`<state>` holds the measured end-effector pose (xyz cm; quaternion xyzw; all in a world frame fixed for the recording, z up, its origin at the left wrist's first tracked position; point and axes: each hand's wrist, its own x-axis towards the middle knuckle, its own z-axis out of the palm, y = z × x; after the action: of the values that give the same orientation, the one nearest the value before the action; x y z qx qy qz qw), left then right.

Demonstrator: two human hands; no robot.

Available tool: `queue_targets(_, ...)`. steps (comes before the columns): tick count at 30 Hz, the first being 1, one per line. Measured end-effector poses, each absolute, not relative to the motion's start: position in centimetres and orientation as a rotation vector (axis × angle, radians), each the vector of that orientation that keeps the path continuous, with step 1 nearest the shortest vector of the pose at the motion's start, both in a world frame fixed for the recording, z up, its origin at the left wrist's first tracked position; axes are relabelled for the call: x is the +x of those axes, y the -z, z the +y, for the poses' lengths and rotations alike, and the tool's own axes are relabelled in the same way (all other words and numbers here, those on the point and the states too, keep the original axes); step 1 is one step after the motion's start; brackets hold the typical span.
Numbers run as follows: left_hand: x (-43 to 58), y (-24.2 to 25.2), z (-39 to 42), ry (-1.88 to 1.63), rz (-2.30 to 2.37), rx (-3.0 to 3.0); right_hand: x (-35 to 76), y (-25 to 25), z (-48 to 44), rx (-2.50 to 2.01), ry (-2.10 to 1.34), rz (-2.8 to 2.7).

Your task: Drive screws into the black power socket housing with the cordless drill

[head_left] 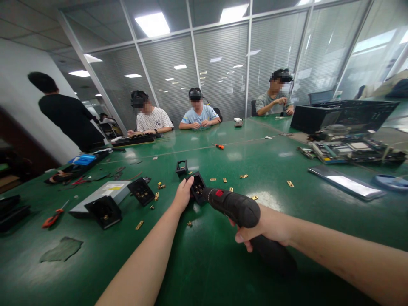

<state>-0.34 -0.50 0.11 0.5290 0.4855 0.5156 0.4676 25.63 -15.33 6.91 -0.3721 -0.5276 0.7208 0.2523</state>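
My left hand (183,194) grips a small black socket block (198,187) and holds it steady on the green table (204,263). My right hand (264,227) is wrapped round the handle of a black electric screwdriver (234,206) with a red switch. The tool's tip points into the block. Small brass contacts (244,176) lie scattered on the table around the block. Another black frame piece (181,168) stands just behind my left hand.
Two more black socket blocks (142,191) and a grey metal box (110,193) lie to the left, with orange-handled pliers (52,217). A computer case (341,114), circuit board (350,151) and silver panel (346,182) sit at right. Several people sit or stand across the table.
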Motion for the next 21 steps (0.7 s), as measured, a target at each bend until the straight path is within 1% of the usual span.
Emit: queue_targets(21, -0.54, 0.26, -0.17, -1.271, 1.190, 1.280, 25.52, -6.80, -15.26, -1.047, -1.980, -1.421)
